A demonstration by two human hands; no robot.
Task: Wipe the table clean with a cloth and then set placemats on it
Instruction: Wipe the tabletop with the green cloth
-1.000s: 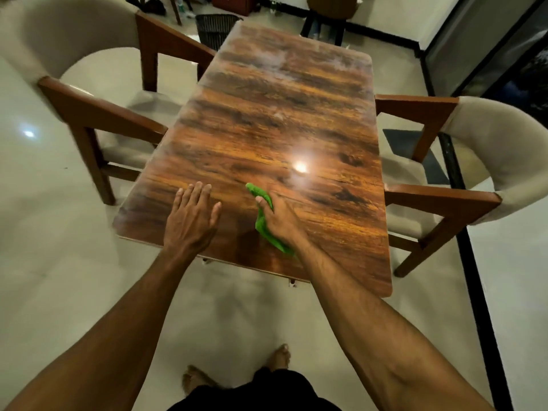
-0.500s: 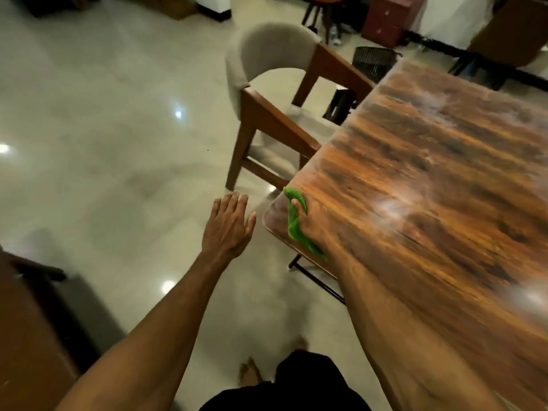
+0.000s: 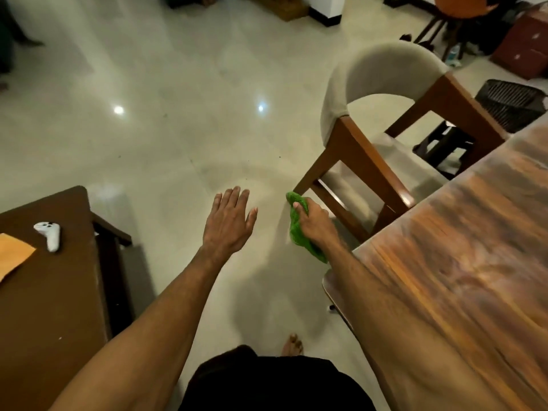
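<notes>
Gripping the cloth [image 3: 298, 232] wadded in the right hand [image 3: 314, 221] just off the corner of the surface [image 3: 459, 262], above the floor [image 3: 178, 129], the person [image 3: 267, 381] holds the left hand [image 3: 228, 223] flat and empty; soft, light and limp, the cloth likely handles best bunched in the palm.

Count: 2 hands, left hand [image 3: 229, 221] and right hand [image 3: 314, 223], plus 1 green cloth [image 3: 296, 234], 1 wooden table [image 3: 459, 262] and 1 chair [image 3: 379, 72]. Off to the side: 1 dark side table [image 3: 50, 307] with 1 white controller [image 3: 49, 234] and 1 orange sheet [image 3: 12, 256] on it. Further out: 1 black mesh basket [image 3: 510, 102], 1 red cabinet [image 3: 525, 51], 1 bare foot [image 3: 292, 345], 2 light glints [image 3: 118, 109] on the floor [image 3: 178, 149].
</notes>
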